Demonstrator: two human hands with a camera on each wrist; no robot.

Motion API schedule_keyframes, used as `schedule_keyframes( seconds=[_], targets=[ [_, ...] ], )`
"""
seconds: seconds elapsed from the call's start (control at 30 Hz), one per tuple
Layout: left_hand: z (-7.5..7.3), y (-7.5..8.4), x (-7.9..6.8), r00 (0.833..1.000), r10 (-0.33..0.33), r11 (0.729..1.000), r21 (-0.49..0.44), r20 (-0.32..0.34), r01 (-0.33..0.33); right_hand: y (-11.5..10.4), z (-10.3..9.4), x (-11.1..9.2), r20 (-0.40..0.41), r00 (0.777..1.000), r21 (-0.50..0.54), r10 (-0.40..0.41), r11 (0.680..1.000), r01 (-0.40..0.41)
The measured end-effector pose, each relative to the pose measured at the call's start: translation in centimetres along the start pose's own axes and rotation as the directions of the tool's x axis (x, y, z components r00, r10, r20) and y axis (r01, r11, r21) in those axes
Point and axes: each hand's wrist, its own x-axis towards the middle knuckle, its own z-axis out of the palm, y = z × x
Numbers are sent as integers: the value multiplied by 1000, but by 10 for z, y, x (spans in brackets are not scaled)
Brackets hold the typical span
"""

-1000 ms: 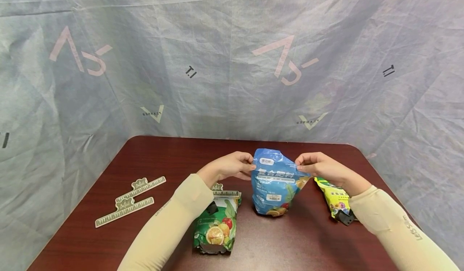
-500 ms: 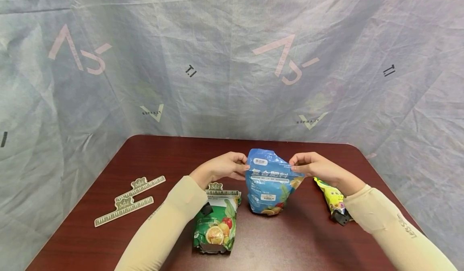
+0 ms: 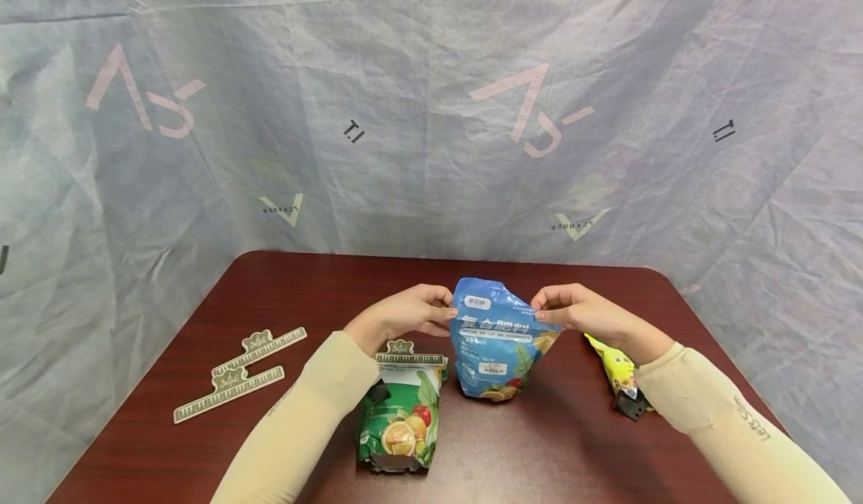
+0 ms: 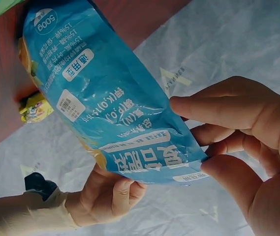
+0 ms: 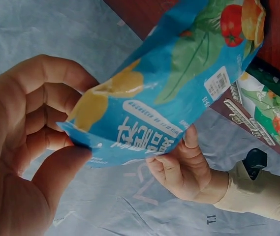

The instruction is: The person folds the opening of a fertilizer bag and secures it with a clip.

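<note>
A blue fertilizer bag (image 3: 495, 347) is upright between both hands, its printed front toward the head camera. My left hand (image 3: 411, 311) pinches its upper left edge between thumb and fingers. At the slanted upper right edge, my right hand (image 3: 586, 313) pinches the film, drawing that corner outward; the right wrist view shows the thumb and forefinger on this corner (image 5: 76, 132). Whether the bag's base touches the table, I cannot tell. Nearer the front stands a green bag (image 3: 401, 421), with a piano-keyboard-patterned clip (image 3: 407, 358) along its top.
Two more keyboard-patterned clips, a farther one (image 3: 263, 349) and a nearer one (image 3: 229, 395), lie on the left of the dark red table (image 3: 512, 451). A yellow bag (image 3: 616, 369) lies at right, partly behind the right arm. A grey cloth (image 3: 425, 152) hangs behind.
Both hands have shifted a little to the left, carrying the blue fertilizer bag with them. Their pinch on its upper edges stays the same. The green bag and the clips have not moved.
</note>
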Motion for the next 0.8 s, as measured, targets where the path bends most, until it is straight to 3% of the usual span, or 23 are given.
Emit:
schedule_keyframes(
  seconds=[0.8],
  targets=[
    [2,-5,-4,999,23,999,-38,-36,-24,4,1,3,8,1000,15,-17,1000,16]
  ],
)
